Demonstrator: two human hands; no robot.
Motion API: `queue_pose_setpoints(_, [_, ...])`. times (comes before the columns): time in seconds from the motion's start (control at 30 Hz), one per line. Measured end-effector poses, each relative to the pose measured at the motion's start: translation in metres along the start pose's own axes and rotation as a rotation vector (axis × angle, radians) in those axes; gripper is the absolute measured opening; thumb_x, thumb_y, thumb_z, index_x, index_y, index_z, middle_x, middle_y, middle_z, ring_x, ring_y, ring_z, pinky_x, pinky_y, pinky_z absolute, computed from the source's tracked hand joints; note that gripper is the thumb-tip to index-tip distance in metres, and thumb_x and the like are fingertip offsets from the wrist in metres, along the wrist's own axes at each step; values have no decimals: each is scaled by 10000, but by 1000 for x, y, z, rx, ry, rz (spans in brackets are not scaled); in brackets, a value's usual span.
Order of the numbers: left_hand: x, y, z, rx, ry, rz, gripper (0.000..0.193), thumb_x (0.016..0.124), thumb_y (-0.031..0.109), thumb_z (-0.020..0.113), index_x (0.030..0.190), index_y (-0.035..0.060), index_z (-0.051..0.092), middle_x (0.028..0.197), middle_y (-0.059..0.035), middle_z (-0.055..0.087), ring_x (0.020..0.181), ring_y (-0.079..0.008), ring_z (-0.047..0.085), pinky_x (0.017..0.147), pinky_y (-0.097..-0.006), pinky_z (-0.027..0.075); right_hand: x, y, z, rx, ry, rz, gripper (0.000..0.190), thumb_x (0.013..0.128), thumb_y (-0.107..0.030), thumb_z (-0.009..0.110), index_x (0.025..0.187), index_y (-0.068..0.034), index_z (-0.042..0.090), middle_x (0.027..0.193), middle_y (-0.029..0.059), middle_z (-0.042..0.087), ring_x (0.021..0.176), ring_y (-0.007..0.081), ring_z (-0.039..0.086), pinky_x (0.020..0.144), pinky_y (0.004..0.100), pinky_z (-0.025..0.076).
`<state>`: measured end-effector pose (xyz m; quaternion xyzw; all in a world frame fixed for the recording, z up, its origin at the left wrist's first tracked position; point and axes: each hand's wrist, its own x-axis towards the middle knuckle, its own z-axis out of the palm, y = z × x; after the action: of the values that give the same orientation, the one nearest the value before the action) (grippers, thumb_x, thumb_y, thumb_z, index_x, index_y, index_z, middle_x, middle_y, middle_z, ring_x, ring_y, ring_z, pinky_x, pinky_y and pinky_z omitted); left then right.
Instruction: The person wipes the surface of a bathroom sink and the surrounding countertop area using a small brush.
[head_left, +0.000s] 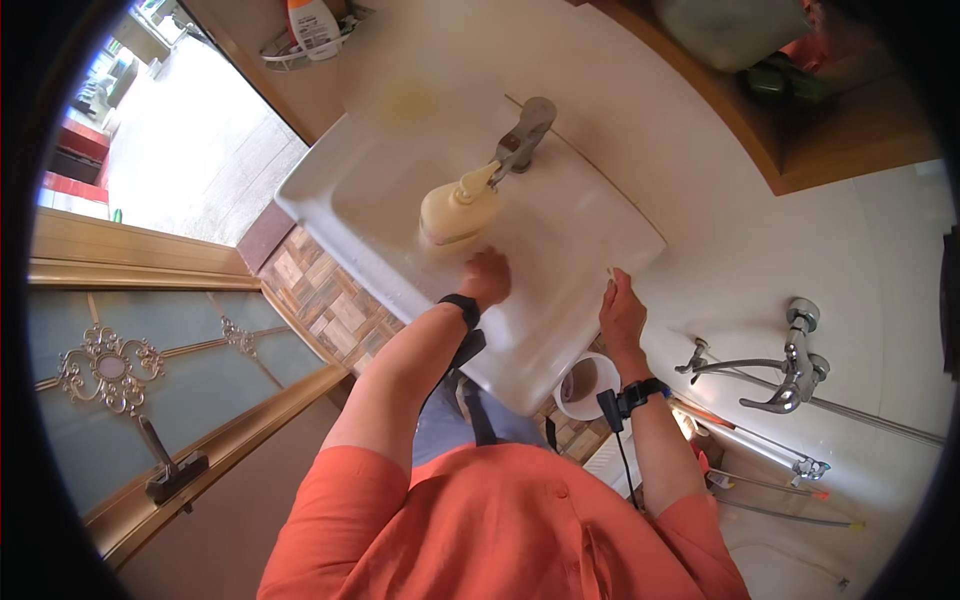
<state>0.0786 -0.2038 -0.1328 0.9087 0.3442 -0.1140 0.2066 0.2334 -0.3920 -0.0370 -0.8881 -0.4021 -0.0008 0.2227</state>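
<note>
A cream pump bottle (454, 214) is at the white washbasin (352, 262), its nozzle pointing towards the chrome basin tap (525, 135). Just below the bottle's blurred base, my left hand (486, 277) is over the bowl with its fingers curled; whether they touch the bottle or hold anything is hidden. My right hand (622, 311) is by the basin's right edge, fingers raised and close together. Something small and pale shows at its fingertips, too small to name. Both wrists wear black straps.
Below the basin's right edge is a white bucket (587, 386). A chrome wall mixer (799, 367) juts out at right, under a wooden shelf (795, 161). A glazed door (180, 337) stands at left, beside the doorway. A wire rack (300, 56) holds a bottle.
</note>
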Motion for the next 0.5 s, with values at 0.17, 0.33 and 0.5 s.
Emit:
queue_pose_setpoints(0.17, [45, -15, 17, -31, 41, -5, 242, 848, 146, 565, 1001, -19, 653, 1111, -199, 595, 990, -359, 617, 856, -383, 512, 4, -5, 6, 43, 38, -17, 229, 960, -138, 520, 1187, -110, 520, 951, 172, 688, 819, 391, 665, 684, 459, 545])
queue_pose_setpoints(0.33, [65, 76, 12, -627, 574, -210, 413, 881, 190, 548, 1155, -108, 466, 1142, -304, 523, 1030, -457, 525, 952, -472, 434, 2, 4, -2, 27, 4, 29, 235, 956, -124, 515, 1189, -99, 516, 994, 167, 689, 862, 386, 666, 715, 457, 542])
queue_pose_setpoints(0.5, [43, 131, 27, -836, 723, -288, 670, 883, 213, 574, 1351, -152, 263, 1387, -380, 316, 1271, -513, 342, 1076, -537, 293, 5, -7, 2, 24, -35, 7, 255, 950, -110, 508, 1204, -97, 510, 1041, 149, 691, 895, 374, 669, 740, 451, 543])
